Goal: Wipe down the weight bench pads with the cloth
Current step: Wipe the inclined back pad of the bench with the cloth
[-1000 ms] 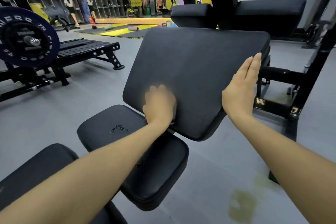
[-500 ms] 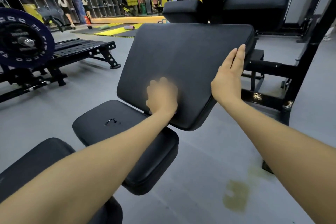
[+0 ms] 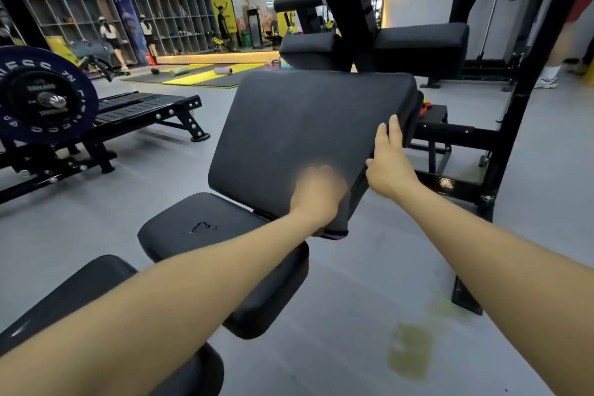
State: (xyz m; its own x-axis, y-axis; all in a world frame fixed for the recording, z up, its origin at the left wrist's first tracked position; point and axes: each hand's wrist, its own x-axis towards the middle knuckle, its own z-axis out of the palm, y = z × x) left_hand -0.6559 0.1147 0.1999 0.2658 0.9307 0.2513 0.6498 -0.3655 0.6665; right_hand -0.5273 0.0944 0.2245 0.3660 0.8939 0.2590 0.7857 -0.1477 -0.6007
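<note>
The person leans over a black weight bench with both bare arms stretched out; the tilted back pad [image 3: 308, 135] rises away from them, and below its lower edge sit the seat pad [image 3: 205, 228] and a third pad [image 3: 80, 292] nearest the camera. The left hand [image 3: 316, 194] lies on the lower right corner of the back pad, smeared by motion blur; whether its fingers curl round anything I cannot tell. Just under that hand, at the pad's bottom edge, a dark strip with a purplish hem [image 3: 331, 235] peeks out, which may be the cloth, though most of it is hidden. The right hand [image 3: 387, 159] rests against the pad's right side edge, fingers straight and together, pointing up along the edge, gripping nothing.

To the left stands another bench frame with a dark blue weight plate [image 3: 41, 96] beside it; a black machine frame [image 3: 514, 125] rises behind on the right; a greenish stain [image 3: 411, 354] marks the grey floor.
</note>
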